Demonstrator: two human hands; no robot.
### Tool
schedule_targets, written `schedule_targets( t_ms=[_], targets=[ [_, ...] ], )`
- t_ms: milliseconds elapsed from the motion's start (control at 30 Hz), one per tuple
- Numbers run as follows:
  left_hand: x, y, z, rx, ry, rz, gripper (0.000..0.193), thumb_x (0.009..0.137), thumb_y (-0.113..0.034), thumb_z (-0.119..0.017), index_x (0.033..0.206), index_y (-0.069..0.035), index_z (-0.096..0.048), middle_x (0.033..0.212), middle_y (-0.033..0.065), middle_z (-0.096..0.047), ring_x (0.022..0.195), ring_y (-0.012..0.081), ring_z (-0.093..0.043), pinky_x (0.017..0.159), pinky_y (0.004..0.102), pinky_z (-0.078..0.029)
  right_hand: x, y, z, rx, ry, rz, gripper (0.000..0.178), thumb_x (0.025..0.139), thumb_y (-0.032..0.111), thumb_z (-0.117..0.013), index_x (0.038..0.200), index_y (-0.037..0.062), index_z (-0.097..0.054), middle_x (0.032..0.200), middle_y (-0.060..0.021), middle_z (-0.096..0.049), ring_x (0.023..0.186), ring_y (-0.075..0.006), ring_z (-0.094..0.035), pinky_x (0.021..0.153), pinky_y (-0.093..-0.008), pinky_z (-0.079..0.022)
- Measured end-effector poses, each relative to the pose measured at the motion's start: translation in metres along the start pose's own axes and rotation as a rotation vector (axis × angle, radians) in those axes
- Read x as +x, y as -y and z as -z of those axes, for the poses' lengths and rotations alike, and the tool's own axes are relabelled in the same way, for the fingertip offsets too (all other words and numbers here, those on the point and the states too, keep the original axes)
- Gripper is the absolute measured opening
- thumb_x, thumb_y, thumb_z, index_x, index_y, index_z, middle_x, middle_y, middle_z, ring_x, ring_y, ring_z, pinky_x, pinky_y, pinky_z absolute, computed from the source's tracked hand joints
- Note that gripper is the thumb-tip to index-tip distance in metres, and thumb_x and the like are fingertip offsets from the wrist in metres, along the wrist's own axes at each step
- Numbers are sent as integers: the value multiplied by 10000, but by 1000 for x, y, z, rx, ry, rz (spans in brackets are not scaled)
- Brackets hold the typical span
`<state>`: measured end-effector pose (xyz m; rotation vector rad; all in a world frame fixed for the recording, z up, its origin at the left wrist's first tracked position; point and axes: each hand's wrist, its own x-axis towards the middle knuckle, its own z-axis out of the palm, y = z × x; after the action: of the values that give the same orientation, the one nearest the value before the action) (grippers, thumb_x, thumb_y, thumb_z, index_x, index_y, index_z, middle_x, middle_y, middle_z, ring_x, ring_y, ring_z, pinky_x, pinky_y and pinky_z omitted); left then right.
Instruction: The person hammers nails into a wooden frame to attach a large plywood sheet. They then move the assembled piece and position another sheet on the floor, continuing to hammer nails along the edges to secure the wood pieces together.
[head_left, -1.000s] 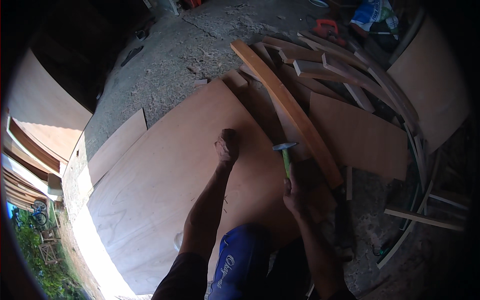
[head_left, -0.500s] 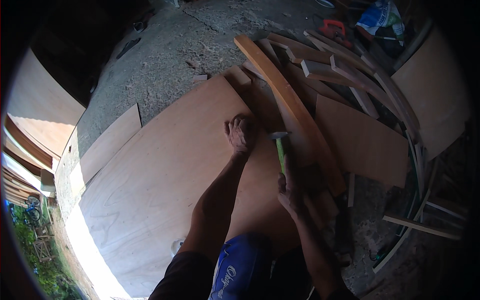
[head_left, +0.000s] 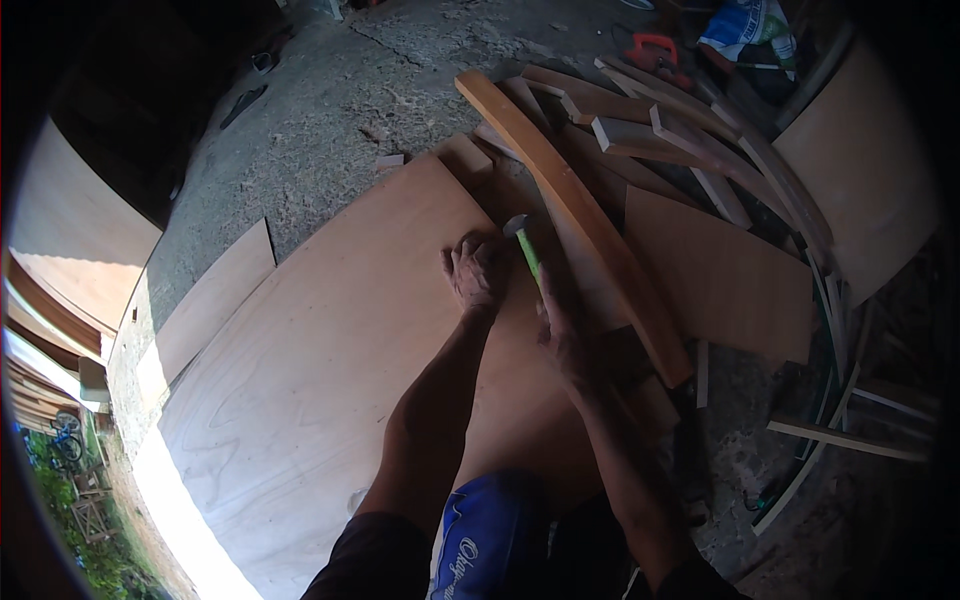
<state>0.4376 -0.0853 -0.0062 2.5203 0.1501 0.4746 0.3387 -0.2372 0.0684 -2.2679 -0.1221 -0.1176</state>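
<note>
— Two hands at work here. What is nearest?

— Nearest is a blue cloth with pale print [head_left: 490,545] over the person's knee, at the lower edge. Both forearms rise from there over a large pale plywood sheet [head_left: 300,370] lying flat on the rough grey concrete floor [head_left: 330,110].

— And the hands?

— The right hand [head_left: 558,325] is closed around a hammer with a bright green handle [head_left: 527,250]. The left hand [head_left: 476,272] rests on the sheet just beside the hammer's head, fingers bent and pressed down. Whether they pinch a nail I cannot tell; nothing that small shows.

— Which way does the hammer point?

— Its long axis runs away from the person, tilted a little to the left, with the metal head at the far end, near the sheet's far edge and close to the left fingers.

— How far along does the work look?

— Hard to judge. The sheet's surface appears bare, with no visible row of fixings, so I would guess the hammering at this edge is under way rather than finished.

— Farther out?

— A long curved plank of light wood [head_left: 570,210] runs just right of the hammer. Beyond it lie a flat brown board [head_left: 720,280], a heap of curved wooden strips [head_left: 660,130], and a red tool [head_left: 655,50] at the far end.
</note>
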Motion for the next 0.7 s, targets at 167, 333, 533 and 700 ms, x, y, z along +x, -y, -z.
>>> schedule_targets(
  t_ms=[167, 333, 533, 700],
  targets=[
    [1, -4, 7, -7, 69, -4, 211, 816, -328, -690, 1001, -241, -743, 1189, -65, -627, 1253, 150, -492, 1154, 489, -186, 9, -16, -8, -93, -63, 152, 601, 884, 30, -585, 1463, 90, -437, 901, -158, -640, 816, -312, -648, 768, -403, -528],
    [-1, -5, 8, -8, 0, -19, 204, 822, -317, -683, 991, -217, -740, 1194, -56, -626, 1254, 139, -496, 1157, 487, -194, 15, -27, -11, 67, 2, 117, 616, 905, 43, -564, 1493, 99, -391, 828, -121, -614, 710, -255, -626, 693, -378, -524],
    [-1, -2, 6, -51, 13, 0, 273, 856, -296, -639, 1111, -201, -654, 1223, -1, -615, 1293, 197, -470, 1169, 492, -182, 6, -16, -8, 187, 104, 15, 658, 891, 34, -567, 1510, 116, -360, 776, -124, -595, 630, -244, -601, 659, -368, -515],
    [-2, -7, 11, -101, 52, 16, 345, 875, -240, -596, 1215, -187, -567, 1250, 42, -604, 1291, 228, -477, 1178, 491, -170, 7, -5, 2, 3, 222, -66, 680, 881, 9, -549, 1519, 117, -341, 781, -125, -584, 650, -246, -600, 636, -372, -513]
  ],
)
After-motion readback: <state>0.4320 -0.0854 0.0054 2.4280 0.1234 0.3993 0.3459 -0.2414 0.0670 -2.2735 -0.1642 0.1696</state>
